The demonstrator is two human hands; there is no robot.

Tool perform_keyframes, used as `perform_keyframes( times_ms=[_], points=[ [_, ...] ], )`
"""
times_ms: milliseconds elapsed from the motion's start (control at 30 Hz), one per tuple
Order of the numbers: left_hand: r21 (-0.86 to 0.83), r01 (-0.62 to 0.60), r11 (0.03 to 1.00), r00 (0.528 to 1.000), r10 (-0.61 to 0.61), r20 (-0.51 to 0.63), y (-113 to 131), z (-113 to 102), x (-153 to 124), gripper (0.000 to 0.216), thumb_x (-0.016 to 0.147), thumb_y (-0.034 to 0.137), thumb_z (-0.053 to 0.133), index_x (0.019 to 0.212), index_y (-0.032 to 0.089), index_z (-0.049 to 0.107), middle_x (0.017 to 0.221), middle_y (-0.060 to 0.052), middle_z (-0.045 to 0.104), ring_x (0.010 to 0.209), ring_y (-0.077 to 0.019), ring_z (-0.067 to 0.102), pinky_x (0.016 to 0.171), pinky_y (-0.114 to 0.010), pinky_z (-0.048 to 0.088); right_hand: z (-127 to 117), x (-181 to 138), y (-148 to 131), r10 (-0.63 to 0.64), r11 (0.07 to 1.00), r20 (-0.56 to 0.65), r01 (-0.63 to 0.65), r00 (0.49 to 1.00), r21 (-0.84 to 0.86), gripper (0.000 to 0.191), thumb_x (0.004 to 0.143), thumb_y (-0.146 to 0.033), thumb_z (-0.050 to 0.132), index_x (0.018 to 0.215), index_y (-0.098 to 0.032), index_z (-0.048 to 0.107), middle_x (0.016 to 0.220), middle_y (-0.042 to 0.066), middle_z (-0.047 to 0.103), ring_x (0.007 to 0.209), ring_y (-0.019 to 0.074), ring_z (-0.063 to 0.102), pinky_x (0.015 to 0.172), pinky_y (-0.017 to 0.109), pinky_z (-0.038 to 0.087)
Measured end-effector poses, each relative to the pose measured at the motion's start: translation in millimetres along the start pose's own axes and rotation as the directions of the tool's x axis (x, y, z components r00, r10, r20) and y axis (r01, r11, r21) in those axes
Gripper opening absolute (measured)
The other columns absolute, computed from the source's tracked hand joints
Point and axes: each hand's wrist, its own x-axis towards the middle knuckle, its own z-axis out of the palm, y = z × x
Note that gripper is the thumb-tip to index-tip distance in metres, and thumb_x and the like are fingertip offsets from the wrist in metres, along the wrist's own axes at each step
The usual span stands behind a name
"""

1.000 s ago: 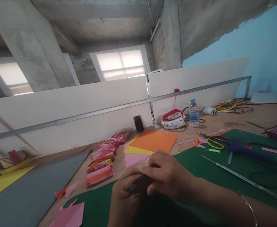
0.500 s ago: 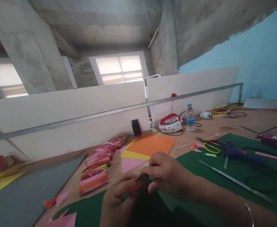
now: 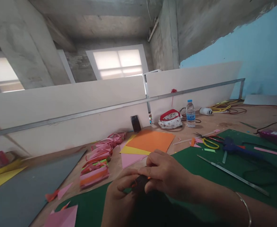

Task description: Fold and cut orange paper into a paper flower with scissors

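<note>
Both hands meet low in the middle, over the green mat (image 3: 199, 164). Left hand (image 3: 120, 197) and right hand (image 3: 168, 176) both have their fingers pinched on a tiny scrap (image 3: 141, 183), dark with some orange, held just above the mat. Further back on the bench (image 3: 223, 124) are an orange sheet (image 3: 150, 141), a ruler (image 3: 233, 175) and scissors (image 3: 208, 142).

Scissors (image 3: 209, 142) on mat (image 3: 223, 167), bottle (image 3: 190, 113) behind, paper stack (image 3: 150, 141) left
</note>
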Motion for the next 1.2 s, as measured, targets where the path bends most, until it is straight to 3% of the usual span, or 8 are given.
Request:
perform_keyframes(
  times_ms=[333,1200],
  points=[
    [-0.037,0.076,0.996,0.997,-0.075,0.018,5.3,1.4,0.6,0.007,0.071,0.027,0.067,0.073,0.027,0.074,0.077,0.000,0.070,0.072,-0.0151,0.065,0.064,-0.021,0.051,-2.6,-0.5,-1.9,0.015,0.999,0.049,-0.014,0.999,-0.035,0.030,0.082,-0.040,0.059,0.105,-0.021,0.066,0.080,0.004,0.054,0.073,0.0163,0.043,0.063,0.027,0.035],
    [-0.007,0.073,0.997,0.997,-0.073,-0.007,1.0,2.7,-0.8,0.006,0.069,0.025,0.068,0.069,0.024,0.074,0.077,-0.001,0.070,0.071,-0.0163,0.066,0.064,-0.023,0.051,-2.3,-0.3,-2.6,0.008,0.999,0.067,-0.004,0.998,-0.050,0.031,0.082,-0.041,0.058,0.102,-0.018,0.067,0.080,0.005,0.055,0.073,0.0164,0.043,0.062,0.027,0.035]
  ],
)
